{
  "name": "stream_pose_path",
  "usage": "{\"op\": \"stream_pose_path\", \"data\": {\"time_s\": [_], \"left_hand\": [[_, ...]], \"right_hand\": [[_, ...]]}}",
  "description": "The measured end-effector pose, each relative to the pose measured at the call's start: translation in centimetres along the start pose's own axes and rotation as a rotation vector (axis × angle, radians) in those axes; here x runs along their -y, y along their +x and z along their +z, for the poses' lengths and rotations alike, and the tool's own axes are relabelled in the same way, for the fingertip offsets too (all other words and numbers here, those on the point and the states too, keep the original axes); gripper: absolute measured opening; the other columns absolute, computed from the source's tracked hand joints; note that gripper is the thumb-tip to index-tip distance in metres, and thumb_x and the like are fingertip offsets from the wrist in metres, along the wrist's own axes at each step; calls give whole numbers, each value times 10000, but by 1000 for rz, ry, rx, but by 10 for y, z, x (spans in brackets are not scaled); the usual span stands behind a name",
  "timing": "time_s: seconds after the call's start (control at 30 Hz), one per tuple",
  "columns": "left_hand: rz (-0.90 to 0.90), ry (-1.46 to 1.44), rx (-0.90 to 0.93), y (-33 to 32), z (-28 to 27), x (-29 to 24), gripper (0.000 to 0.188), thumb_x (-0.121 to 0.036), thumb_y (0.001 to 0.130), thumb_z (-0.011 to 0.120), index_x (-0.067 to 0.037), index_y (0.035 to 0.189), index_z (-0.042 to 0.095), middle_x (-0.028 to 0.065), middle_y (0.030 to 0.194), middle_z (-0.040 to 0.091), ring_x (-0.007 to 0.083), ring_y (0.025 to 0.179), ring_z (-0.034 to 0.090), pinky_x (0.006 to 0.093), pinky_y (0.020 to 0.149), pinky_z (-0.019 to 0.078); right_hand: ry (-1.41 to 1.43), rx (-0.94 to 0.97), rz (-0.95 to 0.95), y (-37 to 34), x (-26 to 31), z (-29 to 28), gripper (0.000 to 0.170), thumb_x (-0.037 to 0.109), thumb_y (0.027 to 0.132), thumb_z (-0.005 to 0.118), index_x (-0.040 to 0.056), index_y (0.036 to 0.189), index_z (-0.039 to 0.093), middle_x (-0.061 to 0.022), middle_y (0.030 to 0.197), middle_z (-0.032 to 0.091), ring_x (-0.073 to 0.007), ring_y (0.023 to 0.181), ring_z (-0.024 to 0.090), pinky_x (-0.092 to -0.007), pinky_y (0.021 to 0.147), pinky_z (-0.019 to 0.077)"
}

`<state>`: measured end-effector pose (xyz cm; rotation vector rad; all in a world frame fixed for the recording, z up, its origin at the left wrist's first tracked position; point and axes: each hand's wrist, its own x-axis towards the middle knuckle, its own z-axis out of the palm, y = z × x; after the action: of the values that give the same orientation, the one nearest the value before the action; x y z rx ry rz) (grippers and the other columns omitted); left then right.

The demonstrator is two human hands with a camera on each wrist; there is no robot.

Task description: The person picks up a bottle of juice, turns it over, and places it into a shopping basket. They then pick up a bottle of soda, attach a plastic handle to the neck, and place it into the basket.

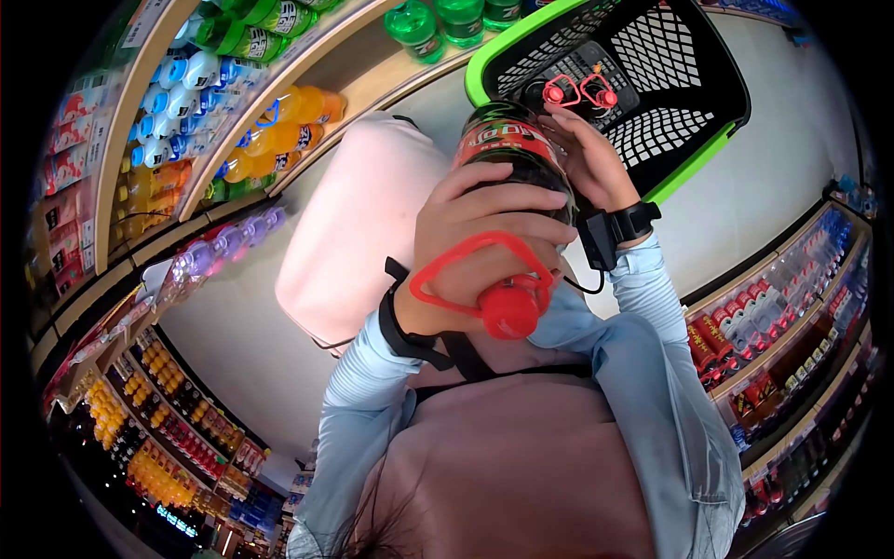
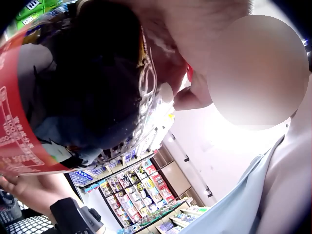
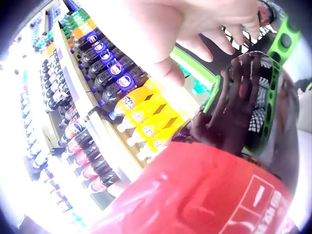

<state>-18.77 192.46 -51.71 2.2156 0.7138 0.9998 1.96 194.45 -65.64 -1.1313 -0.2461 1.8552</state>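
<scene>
A large dark bottle with a red label (image 1: 507, 138) (image 2: 17, 126) (image 3: 195, 195) is tilted, its red cap (image 1: 510, 309) and red loop handle toward the head camera. Curled fingers of my left hand (image 1: 494, 219) (image 2: 180, 44) grip its upper part, below the cap. My right hand (image 1: 601, 168) (image 2: 39, 192) (image 3: 195, 24) is beside the lower part, its fingers loosely extended; whether it touches the bottle, I cannot tell. Beyond it, a black basket with a green rim (image 1: 694, 168) holds two bottles with red caps (image 1: 555, 94) and loop handles.
Shelves (image 1: 372, 79) of green, orange and clear bottles line the left side. More bottle shelves (image 1: 773, 359) stand at the right. A pale pink object (image 1: 358, 214) lies left of my left arm, over pale floor (image 1: 223, 349).
</scene>
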Motion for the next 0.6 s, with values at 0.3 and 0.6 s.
{"op": "stream_pose_path", "data": {"time_s": [0.3,0.6], "left_hand": [[-23,-54,-31,-1,0,0,163,-128,652,740,-155,722,595,-20,926,685,208,1006,621,400,919,412],[-75,-79,-437,22,15,14,279,-202,648,761,-131,853,586,38,962,639,255,991,586,395,866,436]], "right_hand": [[-201,62,-143,-23,14,15,396,188,897,538,61,1270,502,-73,1260,515,-173,1190,435,-320,1023,290],[-423,82,-410,-68,43,68,578,62,770,463,-42,1333,386,-188,1348,437,-260,1259,425,-371,1063,326]]}}
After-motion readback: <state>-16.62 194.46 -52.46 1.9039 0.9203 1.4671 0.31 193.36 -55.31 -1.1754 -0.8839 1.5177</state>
